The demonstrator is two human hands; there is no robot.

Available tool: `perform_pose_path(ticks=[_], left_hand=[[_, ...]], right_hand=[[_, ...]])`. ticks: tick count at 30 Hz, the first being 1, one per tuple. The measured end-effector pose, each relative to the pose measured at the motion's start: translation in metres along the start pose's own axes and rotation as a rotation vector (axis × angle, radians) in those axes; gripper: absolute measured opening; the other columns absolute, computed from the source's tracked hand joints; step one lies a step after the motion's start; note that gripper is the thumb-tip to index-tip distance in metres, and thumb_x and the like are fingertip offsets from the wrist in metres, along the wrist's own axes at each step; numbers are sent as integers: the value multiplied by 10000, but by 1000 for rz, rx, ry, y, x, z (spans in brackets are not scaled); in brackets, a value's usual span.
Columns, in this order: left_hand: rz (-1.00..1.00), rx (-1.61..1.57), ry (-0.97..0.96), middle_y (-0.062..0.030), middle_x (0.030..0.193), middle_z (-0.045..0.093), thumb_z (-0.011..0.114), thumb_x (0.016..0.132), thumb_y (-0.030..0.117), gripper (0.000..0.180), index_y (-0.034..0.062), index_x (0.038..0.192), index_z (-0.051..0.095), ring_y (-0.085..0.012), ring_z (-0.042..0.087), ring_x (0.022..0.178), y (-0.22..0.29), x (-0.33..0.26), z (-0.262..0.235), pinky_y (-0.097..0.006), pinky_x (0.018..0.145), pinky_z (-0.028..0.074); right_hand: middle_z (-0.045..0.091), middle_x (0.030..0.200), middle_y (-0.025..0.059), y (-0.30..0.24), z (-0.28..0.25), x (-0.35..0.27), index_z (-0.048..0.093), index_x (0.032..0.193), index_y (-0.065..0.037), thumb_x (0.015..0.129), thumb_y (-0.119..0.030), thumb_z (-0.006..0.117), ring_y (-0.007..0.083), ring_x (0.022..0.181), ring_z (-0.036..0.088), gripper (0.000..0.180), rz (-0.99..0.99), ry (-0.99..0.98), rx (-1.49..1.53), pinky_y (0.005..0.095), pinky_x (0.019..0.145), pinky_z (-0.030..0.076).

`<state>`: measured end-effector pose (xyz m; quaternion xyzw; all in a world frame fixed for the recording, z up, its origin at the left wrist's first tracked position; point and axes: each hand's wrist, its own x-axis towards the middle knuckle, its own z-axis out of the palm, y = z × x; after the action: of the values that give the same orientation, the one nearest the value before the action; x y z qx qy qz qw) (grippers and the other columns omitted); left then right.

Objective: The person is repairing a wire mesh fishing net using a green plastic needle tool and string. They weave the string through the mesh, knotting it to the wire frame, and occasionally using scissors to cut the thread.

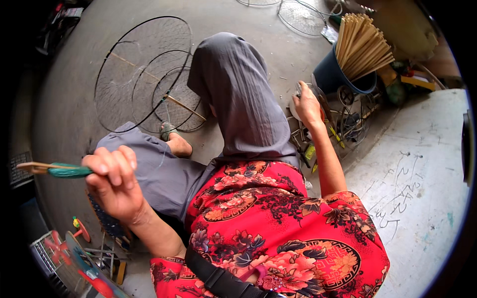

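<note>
My left hand [113, 181] is raised at the left, its fingers closed round a netting needle [69, 171] wound with green twine. The needle's light brown tip points left. My right hand [308, 105] reaches out beside a dark blue bucket, its fingers bent round something small that I cannot make out. Below that hand a white and orange round container [294, 108] is partly hidden. On the floor beyond my knees lies a hoop net [144, 74] of dark rings and mesh, with a thin wooden stick [185, 107] across it.
Many wooden sticks [361, 47] stand in the blue bucket [323, 72]. Beside it is a clutter of tools and wire [348, 121]. A pale board with handwriting [422, 184] spreads along the right. Another round net [300, 19] lies at the back. Red and blue items [87, 268] stand lower left.
</note>
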<state>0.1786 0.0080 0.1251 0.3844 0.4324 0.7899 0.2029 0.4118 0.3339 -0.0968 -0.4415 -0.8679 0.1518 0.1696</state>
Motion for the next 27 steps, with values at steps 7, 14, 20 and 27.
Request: perform_pose_path(ticks=[7,14,20,27], left_hand=[[250,-36,178,36,723,439,493,1063,325,225,114,1010,546,-78,370,517,50,-8,-21,-322,713,341],[294,-29,232,42,691,453,517,1053,333,218,128,977,530,-77,366,463,62,-12,-24,-317,699,358],[290,-239,241,36,656,472,547,1042,277,173,127,959,522,-84,410,442,71,-20,-39,-319,690,376],[202,-199,128,-14,659,537,541,1044,284,215,112,918,515,-140,504,452,77,-31,-28,-328,641,450]], right_hand=[[672,1192,244,153,83,-25,357,1477,-70,900,-262,592,429,1044,671,653,249,-466,-450,496,897,527],[696,1036,112,109,28,-4,454,1416,-87,908,-224,704,250,892,674,582,456,-419,374,412,785,535],[566,1194,93,-45,-92,-35,445,1346,-123,922,-483,692,230,1043,611,608,95,-922,1691,395,901,530],[616,1199,187,-155,-36,-39,404,1345,49,938,-732,433,220,962,645,881,4,-1690,1642,328,872,548]])
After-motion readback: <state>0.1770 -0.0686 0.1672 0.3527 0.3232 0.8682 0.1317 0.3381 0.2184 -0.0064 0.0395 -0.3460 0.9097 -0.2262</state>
